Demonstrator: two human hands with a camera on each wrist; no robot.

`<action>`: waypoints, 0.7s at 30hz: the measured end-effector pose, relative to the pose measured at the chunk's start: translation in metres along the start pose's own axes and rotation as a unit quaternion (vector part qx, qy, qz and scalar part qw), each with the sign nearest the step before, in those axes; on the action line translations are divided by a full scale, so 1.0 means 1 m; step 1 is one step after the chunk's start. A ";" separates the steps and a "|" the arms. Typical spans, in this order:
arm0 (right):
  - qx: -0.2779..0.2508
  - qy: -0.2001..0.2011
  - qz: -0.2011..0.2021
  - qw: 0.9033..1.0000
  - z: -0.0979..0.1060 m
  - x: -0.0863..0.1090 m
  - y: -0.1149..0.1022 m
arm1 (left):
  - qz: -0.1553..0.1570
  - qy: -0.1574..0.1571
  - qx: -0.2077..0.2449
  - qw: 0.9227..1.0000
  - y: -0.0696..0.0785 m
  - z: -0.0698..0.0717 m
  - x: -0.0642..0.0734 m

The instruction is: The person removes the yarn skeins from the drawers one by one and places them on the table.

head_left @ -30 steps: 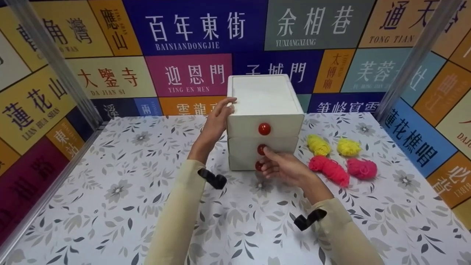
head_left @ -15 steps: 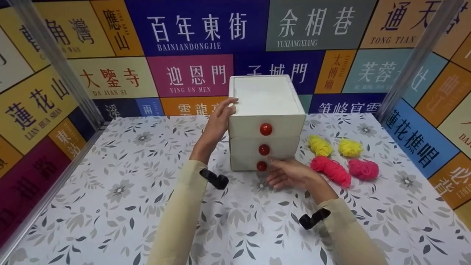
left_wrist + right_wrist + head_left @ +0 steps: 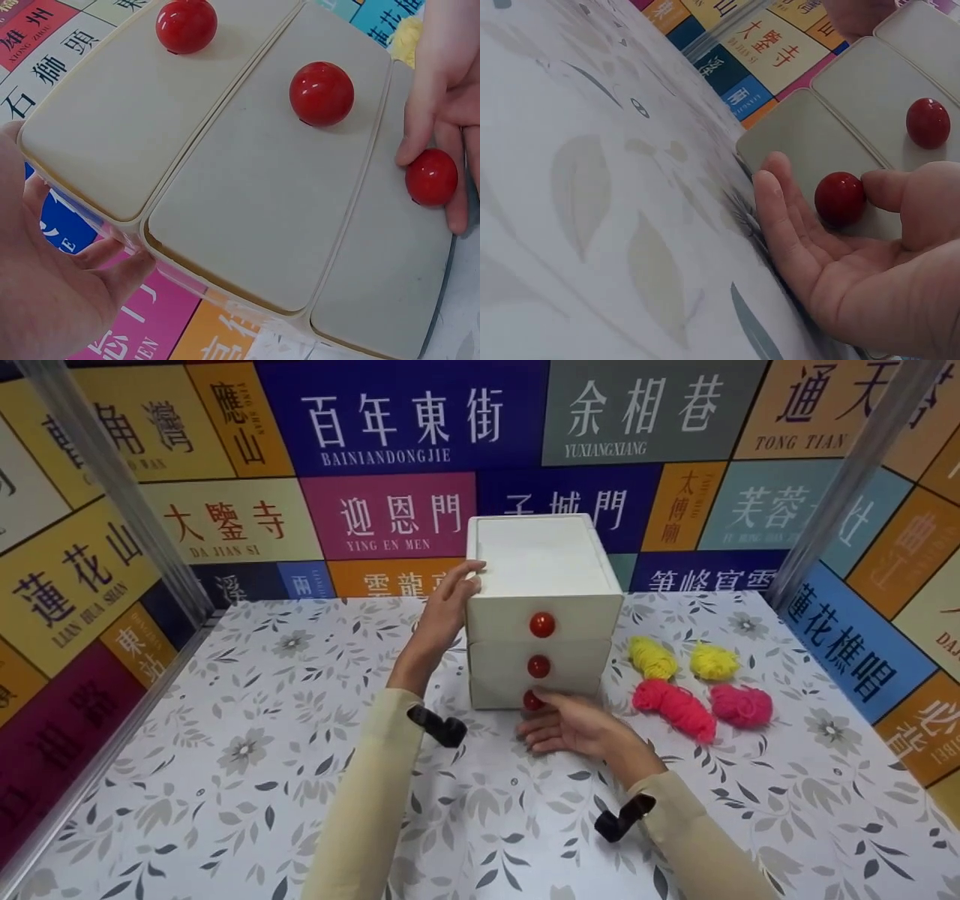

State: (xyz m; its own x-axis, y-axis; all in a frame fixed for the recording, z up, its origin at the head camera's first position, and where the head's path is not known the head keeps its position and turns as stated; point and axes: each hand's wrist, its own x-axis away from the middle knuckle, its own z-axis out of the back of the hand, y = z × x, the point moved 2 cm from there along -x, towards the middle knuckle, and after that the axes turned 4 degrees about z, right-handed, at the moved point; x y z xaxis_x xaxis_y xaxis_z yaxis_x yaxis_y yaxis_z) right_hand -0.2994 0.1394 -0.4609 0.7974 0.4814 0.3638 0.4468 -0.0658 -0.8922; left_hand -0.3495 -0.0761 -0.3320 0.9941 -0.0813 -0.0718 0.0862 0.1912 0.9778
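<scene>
A white three-drawer box point(image 3: 541, 553) stands on the table, its drawers all pushed in. Each drawer front has a round red knob: the top knob point(image 3: 541, 624), the middle knob point(image 3: 538, 666) and the bottom knob point(image 3: 840, 199). My left hand point(image 3: 441, 619) rests against the box's left side, fingertips over the top edge; in the left wrist view its fingers lie along that side. At the lowest drawer, my right hand point(image 3: 576, 726) pinches the bottom knob, thumb above and fingers below it.
Right of the box lie two yellow yarn bundles, one point(image 3: 652, 658) nearer and one point(image 3: 713, 660) farther right. In front of them are a long pink-red yarn bundle point(image 3: 675, 710) and a rounder pink one point(image 3: 740, 706). A floral cloth point(image 3: 247, 780) covers the table; printed walls point(image 3: 405, 420) enclose it.
My right hand was at the middle knob, drew away to the right with its fingers loose, then came back lower onto the bottom knob. My left hand has stayed on the box.
</scene>
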 end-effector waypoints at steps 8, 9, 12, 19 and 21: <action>-0.019 0.005 0.000 1.000 -0.001 -0.004 0.004 | 0.003 -0.004 0.020 1.000 -0.001 0.002 0.001; -0.019 0.007 0.001 1.000 -0.002 -0.004 0.004 | 0.003 -0.005 0.024 1.000 -0.001 0.002 0.001; -0.021 0.015 0.006 1.000 -0.002 -0.005 0.004 | -0.002 -0.006 0.029 1.000 -0.001 0.002 0.002; -0.031 0.042 0.025 0.998 -0.005 -0.006 0.004 | -0.014 -0.017 0.034 0.999 -0.001 0.001 0.002; -0.033 0.053 0.028 0.998 -0.005 -0.006 0.004 | -0.015 -0.018 0.034 0.999 0.000 0.000 0.002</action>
State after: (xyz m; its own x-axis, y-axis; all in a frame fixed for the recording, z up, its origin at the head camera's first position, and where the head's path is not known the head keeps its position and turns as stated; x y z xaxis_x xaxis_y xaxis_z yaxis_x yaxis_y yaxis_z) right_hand -0.3003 0.1316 -0.4656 0.8591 0.3799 0.3429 0.4228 -0.1492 -0.8939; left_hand -0.3480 -0.0764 -0.3324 0.9880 -0.1211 -0.0958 0.1105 0.1213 0.9864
